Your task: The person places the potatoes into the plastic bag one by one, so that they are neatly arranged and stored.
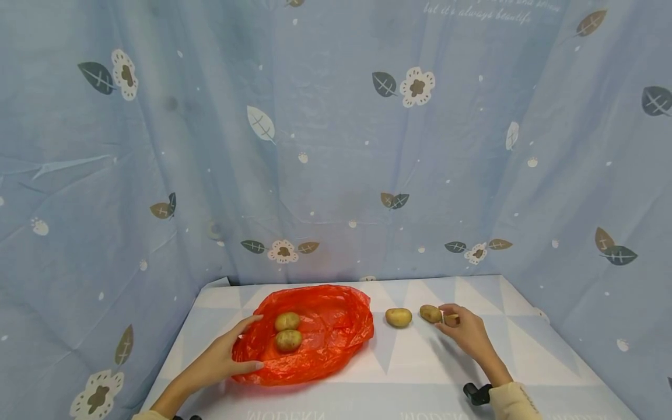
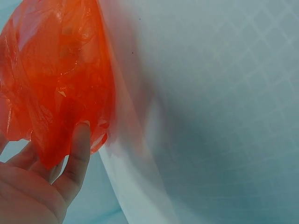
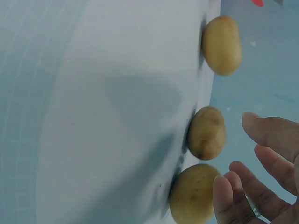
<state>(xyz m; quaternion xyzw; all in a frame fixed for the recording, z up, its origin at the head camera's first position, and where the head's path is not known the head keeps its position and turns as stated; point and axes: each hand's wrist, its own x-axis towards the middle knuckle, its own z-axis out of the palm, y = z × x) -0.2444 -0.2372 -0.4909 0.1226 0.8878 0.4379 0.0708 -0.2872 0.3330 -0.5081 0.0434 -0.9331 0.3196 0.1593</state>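
Observation:
A red plastic bag (image 1: 336,356) lies spread on the table with its mouth facing up. Inside it two potatoes, a rear one (image 1: 287,321) and a front one (image 1: 289,340), sit side by side. My left hand (image 1: 217,359) rests against the bag's left side, thumb and fingers spread wide; the left wrist view has the thumb (image 2: 79,151) touching the red plastic. To the right of the bag are three loose potatoes: one nearest it (image 1: 398,317), a middle one (image 1: 430,314) and one (image 3: 194,193) partly behind my fingers. My right hand (image 1: 467,329) hovers at the last two, fingers apart.
The table (image 1: 409,373) has a white and pale-blue triangle pattern. Behind it and at both sides hangs a blue curtain (image 1: 336,175) with leaves and flowers. A black device (image 1: 476,394) is at my right wrist.

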